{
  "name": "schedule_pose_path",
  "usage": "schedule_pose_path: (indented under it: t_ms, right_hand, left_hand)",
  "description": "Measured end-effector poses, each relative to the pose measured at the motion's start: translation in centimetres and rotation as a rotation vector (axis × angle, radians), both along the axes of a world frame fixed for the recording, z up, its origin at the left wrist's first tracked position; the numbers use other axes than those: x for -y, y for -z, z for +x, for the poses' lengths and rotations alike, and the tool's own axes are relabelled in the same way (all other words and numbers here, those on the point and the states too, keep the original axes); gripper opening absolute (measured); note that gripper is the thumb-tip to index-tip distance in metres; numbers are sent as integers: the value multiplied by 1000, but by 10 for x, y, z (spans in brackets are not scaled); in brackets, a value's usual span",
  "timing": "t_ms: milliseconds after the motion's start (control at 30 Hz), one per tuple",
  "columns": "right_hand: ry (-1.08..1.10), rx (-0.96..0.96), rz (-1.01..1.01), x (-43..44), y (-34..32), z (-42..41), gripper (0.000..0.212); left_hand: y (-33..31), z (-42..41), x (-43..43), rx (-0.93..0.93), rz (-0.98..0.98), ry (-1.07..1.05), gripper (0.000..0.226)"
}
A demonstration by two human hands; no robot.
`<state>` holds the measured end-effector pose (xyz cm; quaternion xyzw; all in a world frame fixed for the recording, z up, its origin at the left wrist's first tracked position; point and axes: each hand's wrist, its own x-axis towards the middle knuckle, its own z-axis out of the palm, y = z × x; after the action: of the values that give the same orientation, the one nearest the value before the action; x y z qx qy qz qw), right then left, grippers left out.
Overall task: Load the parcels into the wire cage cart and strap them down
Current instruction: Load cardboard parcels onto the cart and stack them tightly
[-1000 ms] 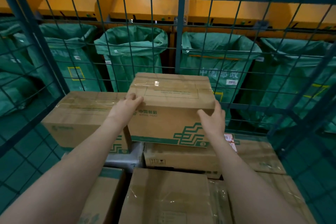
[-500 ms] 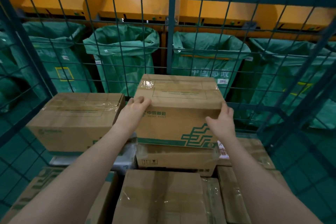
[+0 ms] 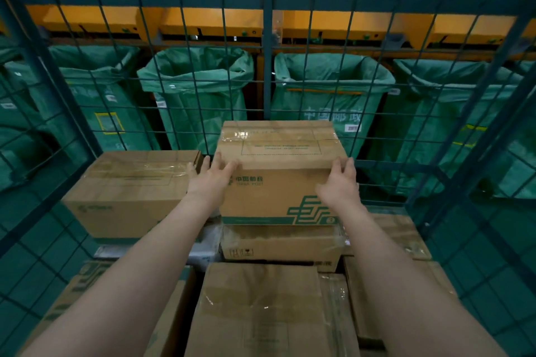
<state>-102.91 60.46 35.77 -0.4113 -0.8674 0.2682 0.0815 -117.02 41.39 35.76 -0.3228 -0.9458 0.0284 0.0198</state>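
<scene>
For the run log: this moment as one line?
phase: loading | left hand: holds top box, left corner | right hand: holds right corner | top box: on flat box, in wire cage

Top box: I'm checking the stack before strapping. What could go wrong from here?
The top box stands higher than the left box, perched on a flatter box; it may tip once the left hand and right hand let go. The left hand's fingers reach into the gap beside the left box, so sliding left could pinch them.
</scene>
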Motion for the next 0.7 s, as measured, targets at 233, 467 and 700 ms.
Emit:
schedule_pose_path:
  t_ms: [233, 467, 700]
  right_hand:
    - [-67, -1, -9, 19, -39, 15, 74]
    - [-129, -54, -94, 61, -73, 63, 66]
    - [15, -179, -235, 120, -78, 141, 48]
  left_hand:
    - [-60, 33, 12, -50, -67, 13, 75]
    - [-96, 80, 49, 43, 151, -12, 65]
    - [-86, 159, 100, 507, 665, -15, 54]
